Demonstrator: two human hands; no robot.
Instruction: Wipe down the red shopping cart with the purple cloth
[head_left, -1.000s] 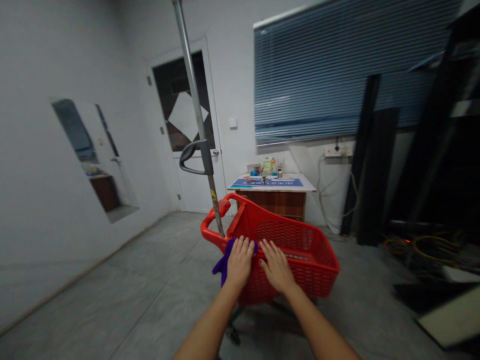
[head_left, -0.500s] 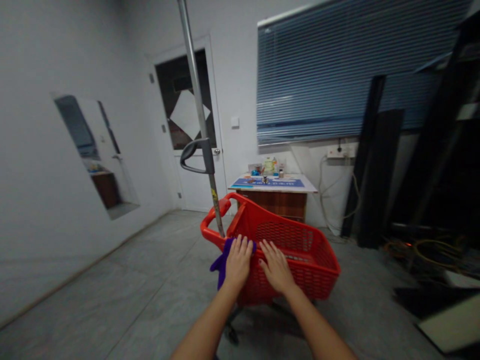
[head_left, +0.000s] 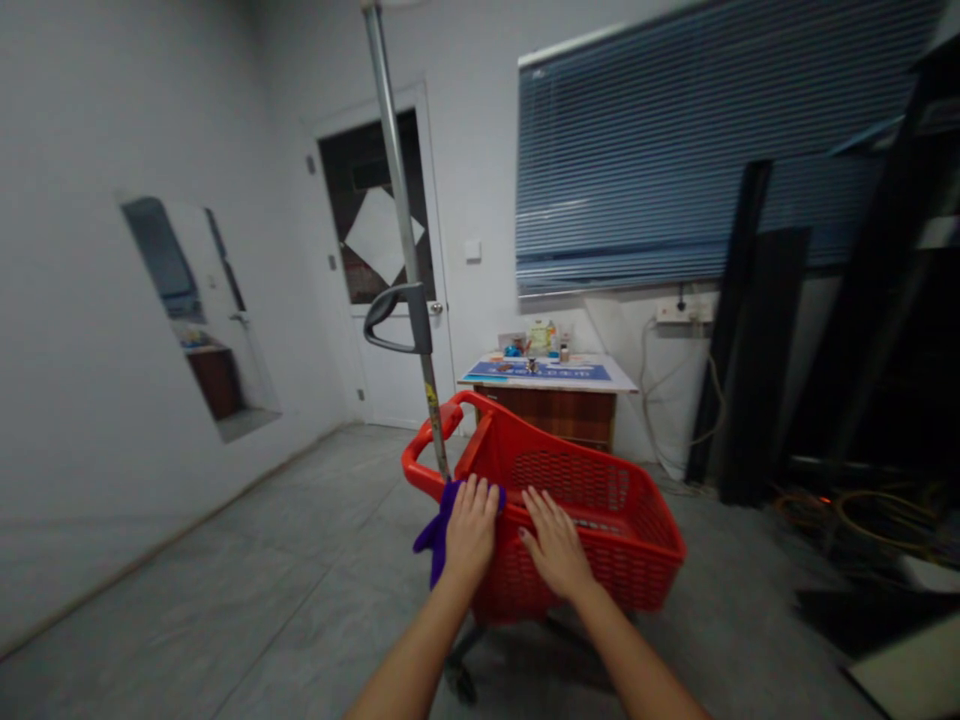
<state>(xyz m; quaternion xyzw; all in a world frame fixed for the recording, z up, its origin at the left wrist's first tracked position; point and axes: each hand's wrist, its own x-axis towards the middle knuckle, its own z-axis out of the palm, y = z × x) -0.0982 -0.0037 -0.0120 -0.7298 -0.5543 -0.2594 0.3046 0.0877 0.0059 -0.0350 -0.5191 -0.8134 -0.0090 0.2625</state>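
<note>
While the left hand (head_left: 471,535) lies palm down on a purple cloth (head_left: 444,530), its fingers stay straight and nearly together; whether it pinches the cloth, I cannot tell, since the thumb is hidden. At three o'clock from it, just beside, the right hand (head_left: 556,545) rests bare on the near side of a red shopping cart (head_left: 637,572), with fingers stretched and slightly parted and the thumb turned toward the left hand. The cloth is draped on the cart's near rim, and one loose end hangs at nine o'clock from the left hand.

The cart stands directly under both hands: its basket reaches toward three o'clock, and its red push handle (head_left: 420,470) is at ten o'clock. At eleven o'clock a metal pole (head_left: 397,170) with a grey grip (head_left: 420,318) rises, tilted, from close to this handle. One caster (head_left: 460,685) shows at seven o'clock.

Farther out, at twelve o'clock, a brown cabinet (head_left: 551,412) bears small items. The white door (head_left: 394,370) is at eleven o'clock, the mirror (head_left: 214,350) at ten, the blue blinds (head_left: 637,190) at one, and dark panels (head_left: 765,370) at two.
</note>
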